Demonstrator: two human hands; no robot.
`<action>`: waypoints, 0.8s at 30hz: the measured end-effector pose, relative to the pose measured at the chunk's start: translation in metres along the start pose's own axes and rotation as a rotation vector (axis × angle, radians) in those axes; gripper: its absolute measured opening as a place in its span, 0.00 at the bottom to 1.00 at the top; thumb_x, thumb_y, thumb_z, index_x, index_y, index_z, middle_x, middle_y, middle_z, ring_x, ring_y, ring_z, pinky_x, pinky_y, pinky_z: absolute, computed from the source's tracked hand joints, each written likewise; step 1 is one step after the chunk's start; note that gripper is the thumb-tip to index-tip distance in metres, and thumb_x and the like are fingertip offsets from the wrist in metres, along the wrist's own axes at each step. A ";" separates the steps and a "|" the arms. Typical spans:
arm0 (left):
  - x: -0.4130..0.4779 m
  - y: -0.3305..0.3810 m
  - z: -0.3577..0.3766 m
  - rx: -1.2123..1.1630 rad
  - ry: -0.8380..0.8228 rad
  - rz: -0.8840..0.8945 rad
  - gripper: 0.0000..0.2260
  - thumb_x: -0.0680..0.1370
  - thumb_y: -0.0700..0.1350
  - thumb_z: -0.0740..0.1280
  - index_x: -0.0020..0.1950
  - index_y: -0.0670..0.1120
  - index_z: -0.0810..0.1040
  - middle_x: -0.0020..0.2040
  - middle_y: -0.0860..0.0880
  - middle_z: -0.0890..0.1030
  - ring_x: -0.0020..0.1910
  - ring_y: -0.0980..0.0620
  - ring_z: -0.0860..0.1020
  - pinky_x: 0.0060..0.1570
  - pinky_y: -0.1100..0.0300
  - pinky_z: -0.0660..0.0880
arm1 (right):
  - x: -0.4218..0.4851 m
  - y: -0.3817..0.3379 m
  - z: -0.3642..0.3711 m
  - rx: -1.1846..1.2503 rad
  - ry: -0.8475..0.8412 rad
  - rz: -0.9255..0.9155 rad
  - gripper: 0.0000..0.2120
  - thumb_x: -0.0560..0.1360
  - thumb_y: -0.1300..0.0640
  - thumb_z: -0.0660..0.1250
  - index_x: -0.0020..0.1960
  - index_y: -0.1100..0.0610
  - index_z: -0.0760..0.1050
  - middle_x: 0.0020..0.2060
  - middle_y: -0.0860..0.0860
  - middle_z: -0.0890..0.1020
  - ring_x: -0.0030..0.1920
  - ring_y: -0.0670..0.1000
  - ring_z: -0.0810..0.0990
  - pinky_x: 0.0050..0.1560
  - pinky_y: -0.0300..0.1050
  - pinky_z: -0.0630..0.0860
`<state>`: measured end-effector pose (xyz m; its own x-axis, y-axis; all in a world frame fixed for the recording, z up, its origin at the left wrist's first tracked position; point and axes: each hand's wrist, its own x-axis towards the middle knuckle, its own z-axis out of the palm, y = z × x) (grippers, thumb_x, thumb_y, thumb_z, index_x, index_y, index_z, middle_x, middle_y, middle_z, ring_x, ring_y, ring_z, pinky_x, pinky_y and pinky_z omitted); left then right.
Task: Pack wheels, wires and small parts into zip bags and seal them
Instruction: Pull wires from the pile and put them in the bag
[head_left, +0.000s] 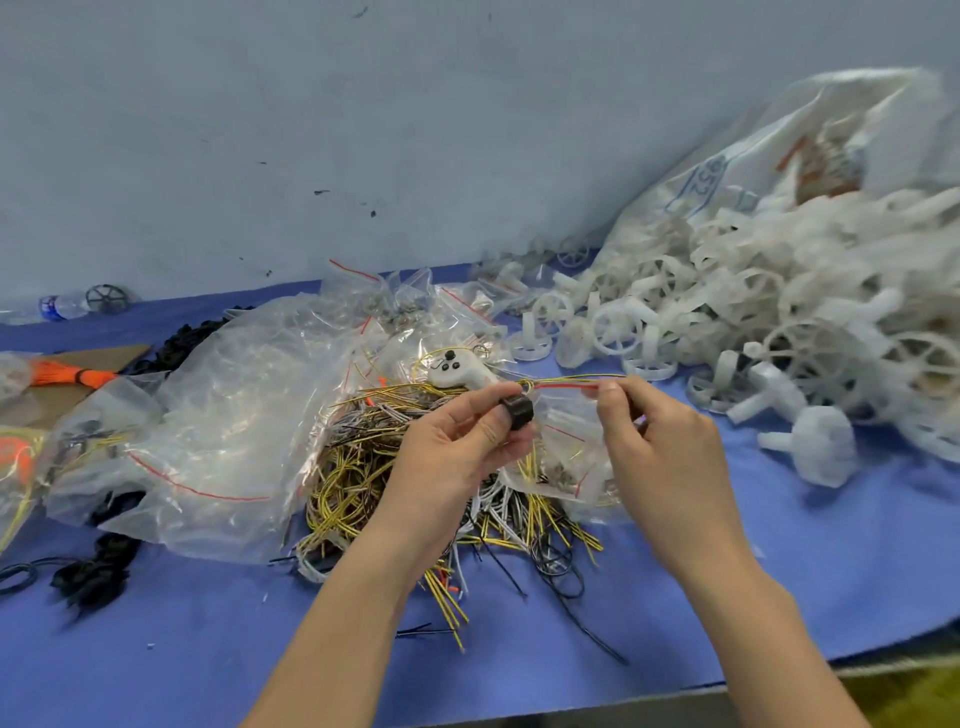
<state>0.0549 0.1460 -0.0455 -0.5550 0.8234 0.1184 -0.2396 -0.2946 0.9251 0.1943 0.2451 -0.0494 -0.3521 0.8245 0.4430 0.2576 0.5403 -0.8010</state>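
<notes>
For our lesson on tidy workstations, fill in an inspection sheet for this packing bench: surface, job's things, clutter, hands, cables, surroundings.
Surface: blue cloth covers the bench.
Job's things: small zip bag held up between both hands; white wheels heaped at right; large clear bag at left.
Clutter: water bottle lying by the wall; orange bundle on cardboard.
Hands: left hand pinches a small black part at the bag; right hand fingers pinch the bag's red strip.
Cables: yellow, black and white wires piled loose under the hands.
Surroundings: scuffed pale wall behind.
</notes>
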 end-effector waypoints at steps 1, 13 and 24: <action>0.002 -0.002 0.002 0.047 0.014 0.010 0.08 0.75 0.37 0.68 0.51 0.44 0.84 0.46 0.44 0.86 0.43 0.49 0.85 0.44 0.62 0.80 | 0.000 0.000 0.000 0.002 0.002 -0.003 0.13 0.81 0.48 0.59 0.47 0.48 0.82 0.28 0.41 0.75 0.36 0.46 0.73 0.37 0.49 0.69; 0.008 -0.019 0.017 0.651 0.001 0.213 0.05 0.78 0.43 0.70 0.48 0.54 0.81 0.42 0.55 0.85 0.43 0.54 0.83 0.45 0.57 0.79 | 0.002 0.004 -0.005 0.035 -0.002 -0.015 0.12 0.81 0.48 0.59 0.43 0.39 0.78 0.30 0.37 0.77 0.37 0.43 0.75 0.38 0.39 0.69; -0.008 -0.020 0.008 1.349 -0.171 0.534 0.04 0.79 0.47 0.68 0.53 0.53 0.80 0.45 0.60 0.76 0.44 0.58 0.76 0.45 0.60 0.74 | 0.000 0.003 -0.002 0.026 0.017 -0.006 0.12 0.81 0.47 0.60 0.49 0.45 0.82 0.26 0.41 0.74 0.35 0.44 0.74 0.37 0.47 0.68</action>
<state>0.0705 0.1489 -0.0619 -0.2144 0.8388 0.5005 0.9265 0.0124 0.3762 0.1968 0.2474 -0.0507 -0.3381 0.8243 0.4541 0.2323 0.5407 -0.8085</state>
